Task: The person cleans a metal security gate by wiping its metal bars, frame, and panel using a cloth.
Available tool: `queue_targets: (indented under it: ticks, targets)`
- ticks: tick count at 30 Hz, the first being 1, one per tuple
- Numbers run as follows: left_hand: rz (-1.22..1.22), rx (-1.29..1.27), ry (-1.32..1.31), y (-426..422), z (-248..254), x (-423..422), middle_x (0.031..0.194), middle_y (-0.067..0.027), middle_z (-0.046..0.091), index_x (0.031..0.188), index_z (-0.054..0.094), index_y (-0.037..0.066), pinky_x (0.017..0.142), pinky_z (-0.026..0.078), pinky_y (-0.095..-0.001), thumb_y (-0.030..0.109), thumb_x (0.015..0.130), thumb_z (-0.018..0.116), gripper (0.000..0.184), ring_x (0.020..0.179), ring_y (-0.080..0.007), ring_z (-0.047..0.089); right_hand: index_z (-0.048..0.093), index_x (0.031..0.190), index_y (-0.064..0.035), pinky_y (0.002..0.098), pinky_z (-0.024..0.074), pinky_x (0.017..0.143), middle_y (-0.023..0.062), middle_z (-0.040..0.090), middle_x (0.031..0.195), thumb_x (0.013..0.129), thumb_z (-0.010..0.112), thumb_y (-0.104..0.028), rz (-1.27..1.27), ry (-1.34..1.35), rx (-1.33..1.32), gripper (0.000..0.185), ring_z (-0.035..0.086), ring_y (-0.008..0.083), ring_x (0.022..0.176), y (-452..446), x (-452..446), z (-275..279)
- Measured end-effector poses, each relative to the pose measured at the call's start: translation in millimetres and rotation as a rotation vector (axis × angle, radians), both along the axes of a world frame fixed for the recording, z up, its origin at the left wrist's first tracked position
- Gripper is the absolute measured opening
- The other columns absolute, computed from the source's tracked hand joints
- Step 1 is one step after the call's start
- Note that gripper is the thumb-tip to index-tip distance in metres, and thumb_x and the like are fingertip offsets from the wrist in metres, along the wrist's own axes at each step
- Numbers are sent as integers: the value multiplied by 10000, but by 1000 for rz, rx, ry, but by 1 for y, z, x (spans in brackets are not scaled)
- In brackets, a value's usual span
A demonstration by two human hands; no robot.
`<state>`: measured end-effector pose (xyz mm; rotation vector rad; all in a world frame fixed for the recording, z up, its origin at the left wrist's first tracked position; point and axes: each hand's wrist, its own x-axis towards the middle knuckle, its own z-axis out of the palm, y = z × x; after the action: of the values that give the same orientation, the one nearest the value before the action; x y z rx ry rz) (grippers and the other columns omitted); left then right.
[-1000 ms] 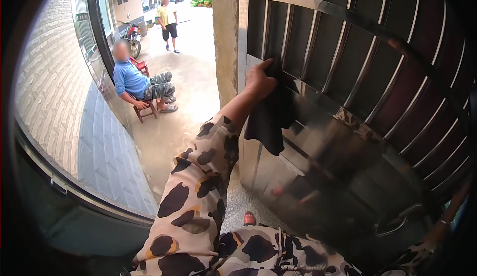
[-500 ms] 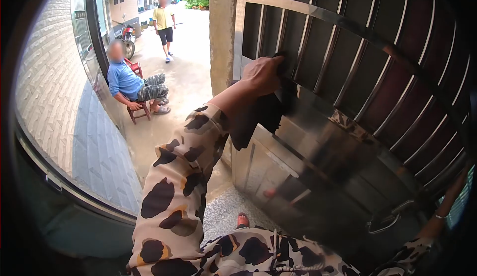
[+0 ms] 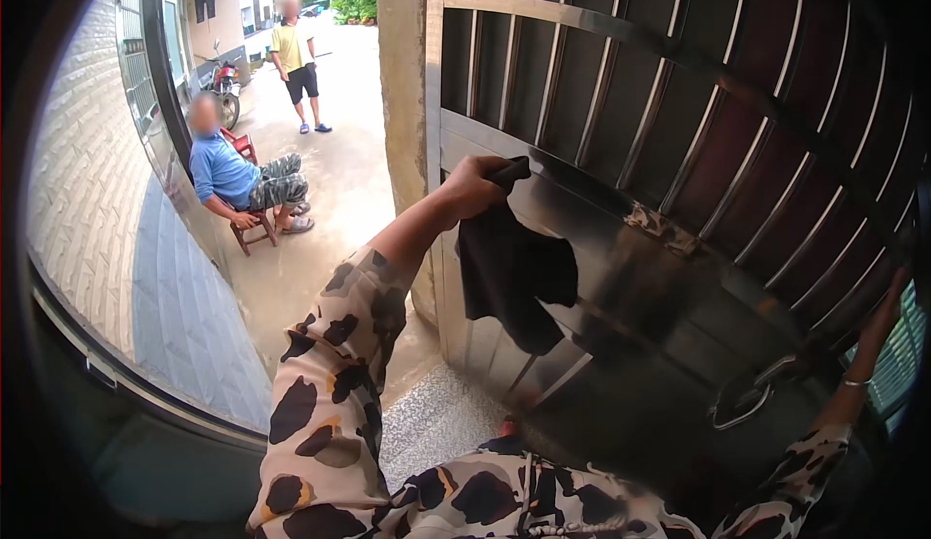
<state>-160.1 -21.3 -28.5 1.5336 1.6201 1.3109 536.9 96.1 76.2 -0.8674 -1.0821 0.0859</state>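
My left hand [image 3: 472,188] is closed around the bunched top of a black cloth [image 3: 512,269]. The rest of the cloth hangs down in front of the metal door [image 3: 470,137], below its upright bars. At the far right edge, my right hand [image 3: 895,296] is raised beside the barred part of the door. Dark shadow covers its fingers, so I cannot see whether it grips anything.
A curved handle [image 3: 745,405] sits low on the door. Outside, a seated person [image 3: 228,170] occupies a red chair [image 3: 257,233]; another person [image 3: 295,49] stands farther back near a motorcycle [image 3: 225,93]. A tiled wall [image 3: 97,180] runs along the left.
My left hand has come down from the bars with the cloth, which now hangs more fully in view. The standing person has come closer. The view has shifted slightly right.
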Motion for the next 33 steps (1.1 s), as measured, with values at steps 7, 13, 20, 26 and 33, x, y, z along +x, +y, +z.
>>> queue_targets:
  ticks: [7, 13, 20, 26, 33]
  targets:
    - [190, 181, 217, 4, 15, -17, 1003, -137, 650, 1180, 588, 101, 813, 489, -330, 55, 635, 613, 547, 933, -229, 630, 487, 1270, -15, 270, 412, 909, 65, 519, 1244, 895, 523, -430, 115, -14, 44, 561, 521, 149, 1080, -2, -7, -2]
    - [442, 54, 592, 42, 18, 9, 1189, -162, 563, 1215, 560, 138, 941, 420, -361, 137, 684, 615, 534, 1129, -308, 517, 500, 1247, -2, 286, 428, 899, 87, 531, 1217, 885, 543, -422, 161, 58, 4, 556, 535, 164, 1057, -19, -28, 4]
    - [372, 108, 90, 39, 8, 37, 965, -161, 649, 1213, 559, 88, 763, 495, -314, 21, 649, 593, 569, 871, -236, 637, 445, 1271, 45, 335, 401, 947, 147, 501, 1250, 795, 640, -489, 163, 140, -90, 742, 507, 247, 1114, -33, -51, 12]
    - [277, 245, -62, 13, -36, 74, 919, -143, 659, 1147, 604, 63, 784, 476, -323, 22, 644, 562, 506, 862, -230, 634, 447, 1253, 75, 349, 410, 938, 178, 499, 1238, 799, 646, -470, 243, 129, -149, 737, 514, 259, 1101, -32, -40, 8]
    - [412, 215, 548, 21, 27, 68, 1076, -157, 615, 1198, 566, 124, 864, 457, -363, 61, 666, 586, 537, 1030, -310, 575, 478, 1224, 78, 339, 422, 916, 167, 522, 1205, 797, 652, -461, 179, 69, -98, 709, 529, 248, 1070, -41, -49, 9]
